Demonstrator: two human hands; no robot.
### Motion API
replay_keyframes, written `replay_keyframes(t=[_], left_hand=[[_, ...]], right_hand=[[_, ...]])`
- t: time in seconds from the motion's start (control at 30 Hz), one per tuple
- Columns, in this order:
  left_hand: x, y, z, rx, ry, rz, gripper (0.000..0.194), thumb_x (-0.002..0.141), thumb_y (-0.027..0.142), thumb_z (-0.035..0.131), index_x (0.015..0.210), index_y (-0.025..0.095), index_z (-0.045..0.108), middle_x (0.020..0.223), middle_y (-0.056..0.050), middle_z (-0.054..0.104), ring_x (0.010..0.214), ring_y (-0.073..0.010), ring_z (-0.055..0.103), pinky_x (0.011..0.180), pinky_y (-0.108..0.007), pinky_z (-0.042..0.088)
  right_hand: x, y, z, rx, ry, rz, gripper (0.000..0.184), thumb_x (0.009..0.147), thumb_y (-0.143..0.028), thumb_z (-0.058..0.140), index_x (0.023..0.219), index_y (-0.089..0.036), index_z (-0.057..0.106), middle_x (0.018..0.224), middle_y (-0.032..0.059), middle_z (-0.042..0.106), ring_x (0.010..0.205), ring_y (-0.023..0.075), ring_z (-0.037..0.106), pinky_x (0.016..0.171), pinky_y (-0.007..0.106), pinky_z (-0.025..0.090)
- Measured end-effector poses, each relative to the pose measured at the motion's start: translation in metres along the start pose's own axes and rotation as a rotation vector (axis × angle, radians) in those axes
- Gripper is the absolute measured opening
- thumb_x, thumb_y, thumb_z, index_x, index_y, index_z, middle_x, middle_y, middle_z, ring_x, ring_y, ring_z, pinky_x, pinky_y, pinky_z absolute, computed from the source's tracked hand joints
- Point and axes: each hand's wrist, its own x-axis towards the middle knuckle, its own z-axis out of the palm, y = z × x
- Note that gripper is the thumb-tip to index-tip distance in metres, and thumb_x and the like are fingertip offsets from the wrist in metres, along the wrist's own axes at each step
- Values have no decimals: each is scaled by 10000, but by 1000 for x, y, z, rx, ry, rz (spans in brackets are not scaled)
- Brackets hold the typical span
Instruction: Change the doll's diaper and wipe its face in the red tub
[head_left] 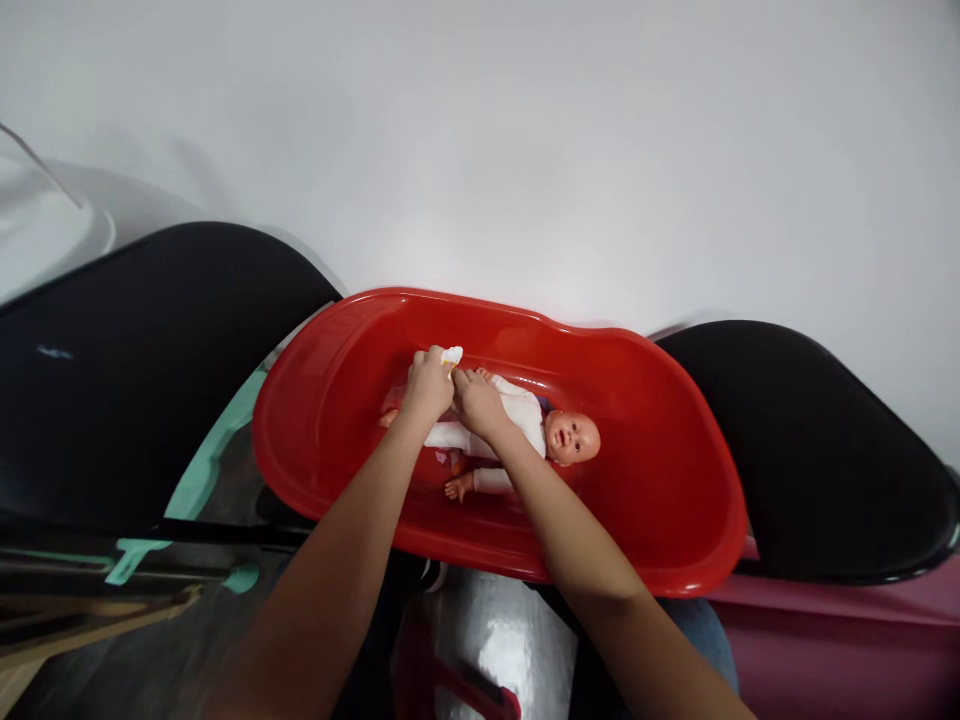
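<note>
A baby doll (525,425) in white clothes lies on its back in a red plastic baby tub (660,470), head pointing right. My left hand (427,385) is closed on a small white and yellow cloth (451,355) held just above the doll's legs. My right hand (477,400) rests beside it on the doll's body, fingers curled and pinching the white clothing. Both forearms reach in from the bottom of the view and hide part of the doll's legs.
The tub sits across two black rounded surfaces, one at the left (150,360) and one at the right (810,450). A white wall (525,150) stands behind. Teal pieces (202,470) and a shiny silver object (487,630) lie below the tub.
</note>
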Motion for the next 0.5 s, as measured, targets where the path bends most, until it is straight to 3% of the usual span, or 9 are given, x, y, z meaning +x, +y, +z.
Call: replay_keyframes(t=[0.3,0.4,0.5], left_hand=[[3,7,-3,-95,124,-34,203,1072,297,505,1136,190,665,1200,-165,678,1177,-300,669,1040,-398,503],[10,6,-4,-271,165,-145,320,1101,380,446,1218,177,664,1241,-179,701,1207,-310,675,1049,-414,517],[12,1,-1,-507,80,-207,437,1120,489,394,1335,194,633,1184,-138,744,1131,-283,722,998,-410,558]], right_hand=[[0,4,3,37,52,-18,343,1043,-286,594,1348,-130,592,1256,170,708,1110,292,635,1013,403,461],[0,5,2,78,73,-12,400,1058,-341,592,1409,-151,575,1276,157,713,1138,291,642,1017,401,458],[1,7,2,137,106,7,422,1061,-365,586,1429,-159,574,1287,146,720,1167,286,650,1015,395,462]])
